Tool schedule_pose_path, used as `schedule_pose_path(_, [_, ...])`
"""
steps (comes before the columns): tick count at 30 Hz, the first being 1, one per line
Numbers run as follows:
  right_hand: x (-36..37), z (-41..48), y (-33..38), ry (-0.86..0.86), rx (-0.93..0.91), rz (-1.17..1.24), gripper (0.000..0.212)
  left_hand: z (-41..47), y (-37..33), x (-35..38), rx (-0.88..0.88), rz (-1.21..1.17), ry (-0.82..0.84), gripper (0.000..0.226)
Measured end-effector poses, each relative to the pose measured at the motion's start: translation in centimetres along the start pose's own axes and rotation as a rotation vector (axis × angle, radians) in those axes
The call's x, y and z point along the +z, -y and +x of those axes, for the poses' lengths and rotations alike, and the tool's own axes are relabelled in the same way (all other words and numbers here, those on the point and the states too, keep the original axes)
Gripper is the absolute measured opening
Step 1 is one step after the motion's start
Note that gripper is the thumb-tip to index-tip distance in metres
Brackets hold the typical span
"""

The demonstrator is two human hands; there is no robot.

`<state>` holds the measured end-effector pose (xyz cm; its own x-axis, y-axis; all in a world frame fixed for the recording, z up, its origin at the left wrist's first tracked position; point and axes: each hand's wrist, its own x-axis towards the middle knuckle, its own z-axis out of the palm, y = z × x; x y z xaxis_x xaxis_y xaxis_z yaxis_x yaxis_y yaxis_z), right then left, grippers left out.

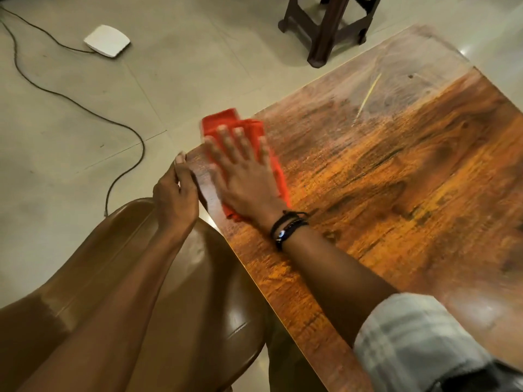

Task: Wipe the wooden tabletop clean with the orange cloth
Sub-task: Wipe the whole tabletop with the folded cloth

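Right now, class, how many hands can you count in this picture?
2. The right hand presses flat on the orange cloth near a corner of the wooden tabletop; the left hand grips the table edge beside it. None seems hidden.

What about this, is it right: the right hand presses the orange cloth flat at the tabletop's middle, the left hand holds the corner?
Not the middle. The head view shows the right hand pressing the orange cloth flat at the tabletop corner that the left hand holds.
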<state>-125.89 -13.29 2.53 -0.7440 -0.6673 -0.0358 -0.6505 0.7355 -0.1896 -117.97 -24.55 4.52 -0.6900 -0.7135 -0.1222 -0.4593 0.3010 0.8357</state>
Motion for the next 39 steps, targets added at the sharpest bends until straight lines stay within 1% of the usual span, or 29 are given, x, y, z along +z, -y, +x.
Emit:
schedule_pose_path(1, [0.4,0.3,1.1,0.010,-0.071,-0.016,0.059,-0.1,-0.1,-0.2,-0.015,-0.010,0.003,0.048])
schedule_pose_path(3, [0.7,1.4,0.6,0.004,-0.132,-0.024,0.057,-0.1,0.0,-0.4,-0.006,-0.012,0.008,0.049])
schedule_pose_path(6, [-0.1,3.9,-3.1,0.001,-0.100,-0.021,0.058,-0.2,0.1,-0.5,0.055,0.034,-0.008,0.049])
schedule_pose_path(10, [-2.6,8.2,-10.2,0.020,0.111,-0.013,0.058,0.1,0.6,-0.4,0.101,0.132,-0.018,0.050])
schedule_pose_path(14, [-4.8,10.7,-17.0,0.011,0.372,0.001,0.058,0.5,0.9,-0.4,0.154,0.225,-0.043,0.049])
schedule_pose_path(16, [-4.9,11.1,-17.3,-0.024,0.456,-0.006,0.060,0.5,1.1,-0.5,0.157,0.242,-0.049,0.048])
schedule_pose_path(18, [-4.5,10.7,-15.8,-0.052,0.476,0.013,0.060,0.4,1.3,-0.5,0.172,0.237,-0.041,0.049])
schedule_pose_path(20, [-4.0,9.5,-13.2,-0.046,0.460,0.044,0.060,0.5,1.4,-0.3,0.160,0.237,-0.026,0.049])
schedule_pose_path(22, [-3.2,7.6,-10.0,-0.043,0.381,0.020,0.060,0.8,1.4,-0.2,0.151,0.235,-0.041,0.049])
schedule_pose_path(24, [-2.0,5.4,-6.4,-0.048,0.254,-0.019,0.061,1.3,1.0,0.0,0.151,0.256,-0.047,0.047])
schedule_pose_path(26, [-0.8,3.0,-3.8,-0.055,0.088,-0.037,0.063,1.6,-0.3,0.8,0.119,0.333,-0.003,0.048])
schedule_pose_path(27, [-0.5,2.0,-3.4,-0.059,0.003,-0.044,0.062,1.5,-1.3,1.4,0.096,0.364,0.029,0.049])
schedule_pose_path(28, [-0.5,1.5,-3.7,-0.062,-0.061,-0.039,0.061,1.3,-2.5,2.3,0.110,0.384,0.057,0.053])
schedule_pose_path(30, [-0.9,1.6,-5.8,-0.054,-0.123,-0.011,0.059,0.5,-4.8,4.4,0.216,0.396,0.106,0.061])
schedule_pose_path(32, [-1.5,2.4,-8.9,-0.043,-0.134,-0.028,0.061,0.4,-6.7,7.1,0.298,0.374,0.170,0.064])
schedule_pose_path(34, [-2.0,3.4,-12.0,-0.043,-0.100,-0.028,0.062,1.3,-8.2,9.9,0.355,0.362,0.230,0.063])
schedule_pose_path(39, [-4.0,6.9,-20.9,-0.050,0.153,0.008,0.058,4.3,-9.8,15.4,0.484,0.380,0.348,0.057])
